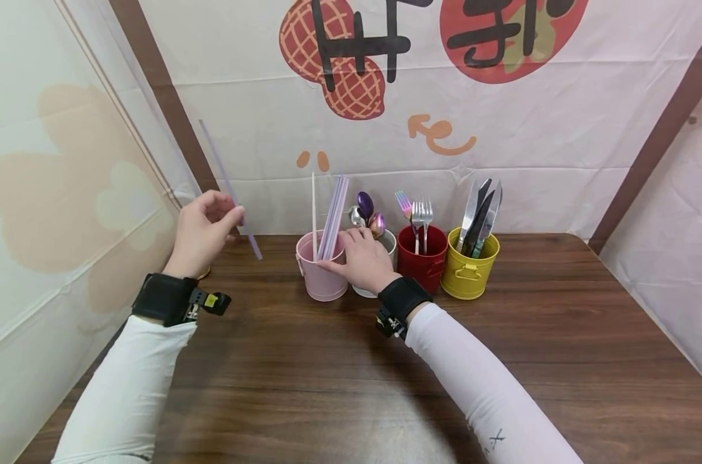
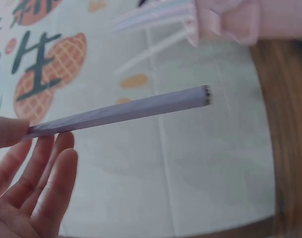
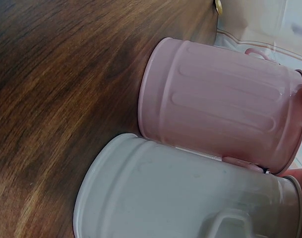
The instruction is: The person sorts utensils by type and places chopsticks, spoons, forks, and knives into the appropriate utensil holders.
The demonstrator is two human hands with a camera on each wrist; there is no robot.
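Note:
My left hand (image 1: 202,232), at the left over the table, pinches a light purple chopstick (image 1: 229,177) between thumb and fingers. The chopstick slants in the air, and its blunt end fills the middle of the left wrist view. My right hand (image 1: 367,258) grips the rim of a pink bucket (image 1: 323,283), with the thumb at the front of the rim. In that bucket stand several light purple chopsticks (image 1: 334,216) and a white one (image 1: 314,212). The right hand partly hides the white bucket (image 3: 185,193) beside it.
Spoons (image 1: 365,206) stand in the white bucket. To its right are a red bucket (image 1: 414,261) with forks (image 1: 422,216) and a yellow bucket (image 1: 469,277) with knives (image 1: 481,212). The row stands near the wooden table's (image 1: 304,374) back edge, before a printed cloth (image 1: 240,64).

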